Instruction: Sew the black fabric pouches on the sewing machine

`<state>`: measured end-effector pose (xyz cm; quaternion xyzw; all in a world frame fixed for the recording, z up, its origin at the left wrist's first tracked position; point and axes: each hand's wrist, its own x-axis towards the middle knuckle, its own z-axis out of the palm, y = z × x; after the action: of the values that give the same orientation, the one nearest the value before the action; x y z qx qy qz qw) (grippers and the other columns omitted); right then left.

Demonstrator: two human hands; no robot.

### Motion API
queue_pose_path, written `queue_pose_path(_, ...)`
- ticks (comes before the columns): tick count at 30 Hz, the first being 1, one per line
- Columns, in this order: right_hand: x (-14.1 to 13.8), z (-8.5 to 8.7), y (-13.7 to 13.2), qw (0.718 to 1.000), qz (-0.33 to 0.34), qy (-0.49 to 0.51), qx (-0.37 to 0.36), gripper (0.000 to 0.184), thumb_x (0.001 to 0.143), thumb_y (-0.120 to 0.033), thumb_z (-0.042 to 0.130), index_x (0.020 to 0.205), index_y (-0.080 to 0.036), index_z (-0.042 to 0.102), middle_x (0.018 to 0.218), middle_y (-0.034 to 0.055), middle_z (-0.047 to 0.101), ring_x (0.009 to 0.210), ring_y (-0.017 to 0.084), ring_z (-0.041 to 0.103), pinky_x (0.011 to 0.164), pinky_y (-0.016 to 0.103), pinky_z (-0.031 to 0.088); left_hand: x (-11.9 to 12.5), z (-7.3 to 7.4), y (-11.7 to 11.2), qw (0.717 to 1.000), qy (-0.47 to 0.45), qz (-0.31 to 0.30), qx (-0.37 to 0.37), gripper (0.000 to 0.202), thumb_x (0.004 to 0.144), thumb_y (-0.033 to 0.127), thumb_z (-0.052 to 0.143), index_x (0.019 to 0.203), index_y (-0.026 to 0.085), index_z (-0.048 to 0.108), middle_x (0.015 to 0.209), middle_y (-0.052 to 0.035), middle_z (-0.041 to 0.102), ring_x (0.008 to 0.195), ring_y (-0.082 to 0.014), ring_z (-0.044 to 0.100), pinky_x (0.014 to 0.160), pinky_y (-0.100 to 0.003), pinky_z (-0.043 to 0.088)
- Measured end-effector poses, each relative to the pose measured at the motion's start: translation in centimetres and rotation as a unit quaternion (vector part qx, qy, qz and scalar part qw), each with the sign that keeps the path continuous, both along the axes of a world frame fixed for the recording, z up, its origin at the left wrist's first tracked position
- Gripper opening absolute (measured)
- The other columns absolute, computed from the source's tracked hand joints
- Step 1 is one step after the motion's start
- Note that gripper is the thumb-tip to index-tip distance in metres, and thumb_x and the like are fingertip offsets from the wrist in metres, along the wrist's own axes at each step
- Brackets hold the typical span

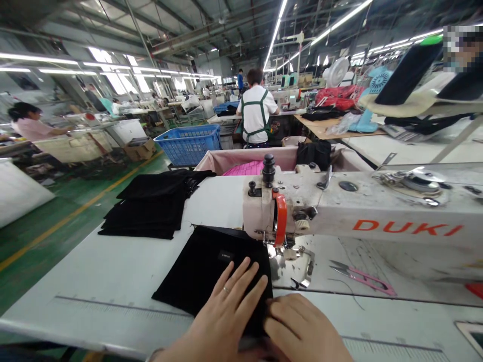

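A black fabric piece (188, 274) with a small dark label (225, 256) lies on the white sewing table, its right edge beside the needle area of the sewing machine (332, 206). My left hand (230, 306) rests flat on the fabric below the label, fingers stretched and spread, a ring on one finger. At the lower right edge of the cloth, my right hand (298, 324) has its fingers curled closed around the edge. The fingertips of that hand are partly hidden. Pink-handled thread snips (372, 282) lie on the machine bed, right of the needle.
A stack of black fabric pieces (141, 216) sits at the table's back left. Behind the machine stands a pink-lined bin (215, 160) with pink and black cloth. A blue basket (186, 143) is farther left. Several people work at other tables. Black thread cones (409, 75) stand right.
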<state>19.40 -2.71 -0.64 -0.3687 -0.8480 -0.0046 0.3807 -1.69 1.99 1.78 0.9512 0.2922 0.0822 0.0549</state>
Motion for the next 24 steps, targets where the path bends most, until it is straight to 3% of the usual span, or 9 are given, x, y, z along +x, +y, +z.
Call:
queue_pose_path(2,0.4,0.5,-0.5,0.996,0.009,0.052,-0.071,0.018,0.098,-0.019,0.046,0.093,-0.019,0.063,0.086,0.0038,0.070,0.083,0.016,0.066,0.075,0.025,0.054,-1.2,0.5,0.2,0.997,0.003,0.004,0.074,0.062,0.089,0.014,0.050,0.149,0.014,0.032,0.154,-0.0126,0.035,0.145,-0.0324,0.023,0.115,-0.057,0.027)
queue_pose_path(4,0.7,0.8,-0.7,0.991,0.020,0.080,-0.107,0.016,0.098,-0.021,0.048,0.101,-0.019,0.063,0.094,0.0046,0.071,0.091,0.015,0.067,0.079,0.024,0.054,-2.8,2.4,1.0,0.990,-0.008,0.019,0.143,0.062,0.084,-0.002,0.036,0.144,0.016,0.042,0.150,-0.0092,0.043,0.144,-0.0297,0.027,0.116,-0.059,0.024)
queue_pose_path(7,0.4,0.2,-0.6,0.994,0.028,0.073,-0.074,0.021,0.101,-0.023,0.044,0.103,-0.018,0.065,0.093,0.0043,0.072,0.093,0.015,0.067,0.082,0.024,0.054,-4.9,6.2,1.2,0.964,-0.076,0.097,0.235,0.058,0.082,-0.005,0.036,0.132,0.017,0.055,0.145,-0.0085,0.048,0.141,-0.0316,0.034,0.116,-0.063,0.020)
queue_pose_path(9,-0.2,-0.8,-0.6,0.998,0.010,0.062,-0.027,0.023,0.101,-0.025,0.044,0.100,-0.018,0.066,0.091,0.0029,0.073,0.091,0.015,0.068,0.084,0.026,0.053,-4.9,7.5,0.2,0.959,-0.138,0.076,0.237,0.046,0.086,-0.002,0.039,0.123,0.016,0.061,0.142,-0.0086,0.051,0.136,-0.0308,0.041,0.115,-0.057,0.028)
queue_pose_path(11,-0.5,-1.6,-0.7,0.999,-0.006,0.050,0.011,0.021,0.100,-0.028,0.048,0.097,-0.020,0.067,0.090,0.0001,0.074,0.092,0.015,0.069,0.090,0.027,0.052,-3.7,6.9,-1.0,0.973,-0.143,-0.021,0.179,0.034,0.093,0.006,0.041,0.119,0.015,0.062,0.135,-0.0086,0.057,0.129,-0.0264,0.049,0.110,-0.044,0.041)
queue_pose_path(13,0.1,-1.6,-0.9,1.000,0.015,0.021,0.015,0.020,0.099,-0.028,0.048,0.098,-0.024,0.068,0.092,-0.0031,0.075,0.095,0.013,0.068,0.096,0.028,0.049,-1.9,4.8,-1.8,0.986,-0.073,-0.093,0.115,0.029,0.097,0.023,0.049,0.121,0.014,0.060,0.127,-0.0089,0.064,0.120,-0.0239,0.057,0.100,-0.035,0.050)
queue_pose_path(16,3.1,-0.1,-0.6,0.998,0.035,-0.051,-0.031,0.033,0.093,-0.015,0.039,0.111,-0.025,0.066,0.108,0.0008,0.072,0.107,0.015,0.063,0.101,0.035,0.046,0.2,1.3,-1.7,0.996,-0.050,-0.067,0.043,0.032,0.095,0.039,0.055,0.116,0.016,0.063,0.115,-0.0083,0.070,0.103,-0.0233,0.065,0.089,-0.035,0.056)
queue_pose_path(18,5.2,1.0,0.4,0.987,-0.059,-0.108,-0.100,0.044,0.085,-0.006,0.041,0.118,-0.023,0.062,0.126,0.0061,0.063,0.119,0.023,0.054,0.099,0.045,0.046,0.6,0.1,-1.3,0.993,-0.098,-0.057,0.024,0.024,0.098,0.031,0.049,0.111,0.018,0.064,0.109,-0.0073,0.071,0.097,-0.0209,0.065,0.086,-0.033,0.056)
queue_pose_path(24,5.4,1.2,6.3,0.970,-0.162,-0.131,-0.125,0.008,0.084,-0.014,0.064,0.091,-0.018,0.062,0.096,0.0095,0.062,0.092,0.027,0.059,0.080,0.044,0.051,1.0,0.6,-1.7,0.997,-0.064,-0.026,-0.035,0.036,0.086,0.006,0.045,0.118,0.014,0.059,0.111,-0.0107,0.066,0.100,-0.0248,0.060,0.091,-0.042,0.052)
